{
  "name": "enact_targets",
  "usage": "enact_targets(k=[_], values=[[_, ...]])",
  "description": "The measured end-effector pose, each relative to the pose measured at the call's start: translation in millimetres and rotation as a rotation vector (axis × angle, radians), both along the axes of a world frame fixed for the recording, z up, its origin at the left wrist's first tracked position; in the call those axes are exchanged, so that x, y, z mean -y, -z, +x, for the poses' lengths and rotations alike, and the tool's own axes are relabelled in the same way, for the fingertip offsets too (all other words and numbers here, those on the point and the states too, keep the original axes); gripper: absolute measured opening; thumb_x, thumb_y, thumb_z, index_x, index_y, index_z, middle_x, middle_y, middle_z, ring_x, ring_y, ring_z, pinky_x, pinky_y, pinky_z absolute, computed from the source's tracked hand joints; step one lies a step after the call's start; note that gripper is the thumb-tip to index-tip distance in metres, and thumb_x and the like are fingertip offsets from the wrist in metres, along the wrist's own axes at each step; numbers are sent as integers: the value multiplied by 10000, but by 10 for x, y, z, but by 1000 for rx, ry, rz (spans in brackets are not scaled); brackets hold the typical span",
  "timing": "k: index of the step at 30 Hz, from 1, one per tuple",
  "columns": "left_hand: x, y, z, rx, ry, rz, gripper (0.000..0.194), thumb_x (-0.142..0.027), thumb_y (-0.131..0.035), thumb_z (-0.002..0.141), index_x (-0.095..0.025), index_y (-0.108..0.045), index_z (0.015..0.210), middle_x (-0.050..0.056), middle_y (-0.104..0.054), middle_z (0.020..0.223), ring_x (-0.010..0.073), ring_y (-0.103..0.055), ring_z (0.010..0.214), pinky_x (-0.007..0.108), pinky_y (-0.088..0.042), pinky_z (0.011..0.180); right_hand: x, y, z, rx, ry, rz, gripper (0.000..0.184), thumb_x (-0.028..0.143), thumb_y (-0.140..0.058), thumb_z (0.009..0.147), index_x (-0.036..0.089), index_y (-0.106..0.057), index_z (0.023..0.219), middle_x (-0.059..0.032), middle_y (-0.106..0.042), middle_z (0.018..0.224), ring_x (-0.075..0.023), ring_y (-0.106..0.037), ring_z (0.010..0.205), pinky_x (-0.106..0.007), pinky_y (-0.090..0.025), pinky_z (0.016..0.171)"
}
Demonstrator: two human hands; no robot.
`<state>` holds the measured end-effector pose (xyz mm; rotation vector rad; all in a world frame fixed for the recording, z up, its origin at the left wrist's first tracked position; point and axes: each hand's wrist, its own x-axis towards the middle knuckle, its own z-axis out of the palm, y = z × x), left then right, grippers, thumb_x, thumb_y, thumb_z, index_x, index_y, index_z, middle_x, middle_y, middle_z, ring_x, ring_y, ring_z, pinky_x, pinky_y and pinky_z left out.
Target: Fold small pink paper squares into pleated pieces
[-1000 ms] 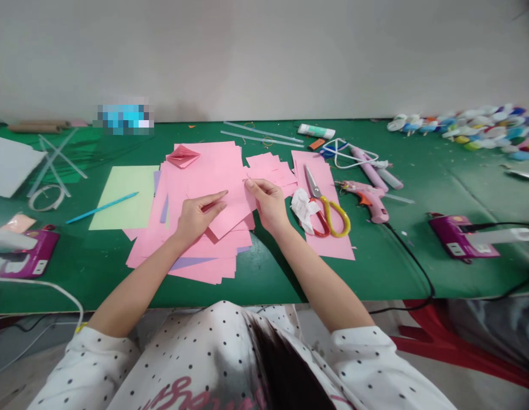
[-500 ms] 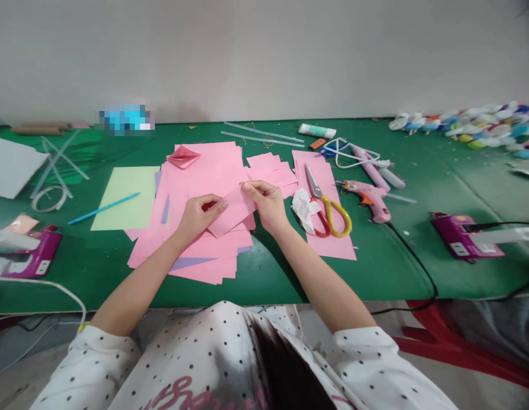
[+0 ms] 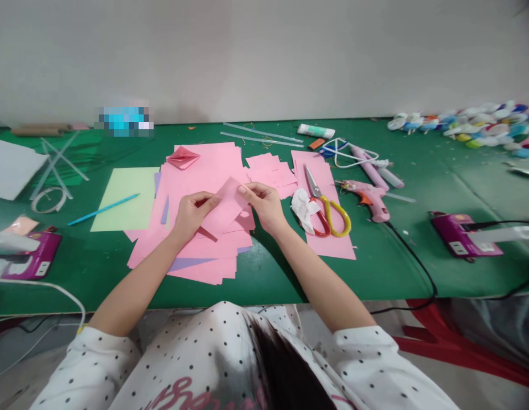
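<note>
Between my two hands is a small folded piece of pink paper (image 3: 226,206), held just above a spread pile of pink sheets (image 3: 204,165). My left hand (image 3: 193,214) pinches its left side between thumb and fingers. At the right corner, the thumb and fingertips of my right hand (image 3: 264,203) grip it. A narrow folded edge of pink paper sticks out below, near my left fingers. Beyond my hands, a folded pink paper fan shape (image 3: 183,158) rests on the pile.
Right of the pile lie scissors (image 3: 315,188) with red and yellow handles, crumpled white tissue (image 3: 304,209), smaller pink pieces (image 3: 270,171) and a pink glue gun (image 3: 369,199). To the left, a blue pencil (image 3: 104,209) crosses a pale green sheet (image 3: 127,188). Purple power strips (image 3: 463,236) flank the workspace.
The pink paper has been turned in my hands, its top corner now higher and its folds showing differently. Both hands have shifted slightly left.
</note>
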<state>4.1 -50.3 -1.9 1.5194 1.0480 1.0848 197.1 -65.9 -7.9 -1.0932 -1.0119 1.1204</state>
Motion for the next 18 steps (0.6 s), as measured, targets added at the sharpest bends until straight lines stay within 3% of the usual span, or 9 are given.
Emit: enact_targets(k=[4,8,12,18], values=[[-25,31,-9,75,5,-54,327,-493,-795,750,-172,-776,812,50,-749,840,176,-642,758,280,-496,680,26,-30,-4,21,67,69,299,480,-845,666,206,-752,740,-2,-712,709,-118,-589,626,-262,-471,601],[-41,-5,-40,7,90,-65,338,-495,-790,753,-159,-749,761,35,-703,749,144,-592,682,266,-454,630,62,-77,-9,88,95,97,268,453,-846,666,205,-761,721,-16,-728,705,-132,-607,627,-274,-493,606],[-27,-86,-62,8,179,-76,314,-467,-788,765,-166,-757,847,39,-707,796,134,-593,699,260,-448,635,88,-71,-39,132,17,96,262,454,-840,667,208,-767,720,-30,-753,732,-150,-645,658,-287,-521,623],[45,-139,-39,28,84,20,228,-402,-778,795,-185,-787,865,57,-739,843,139,-611,725,266,-463,653,94,38,-117,176,-111,95,296,484,-845,660,204,-774,726,-34,-749,706,-155,-645,634,-288,-505,595]])
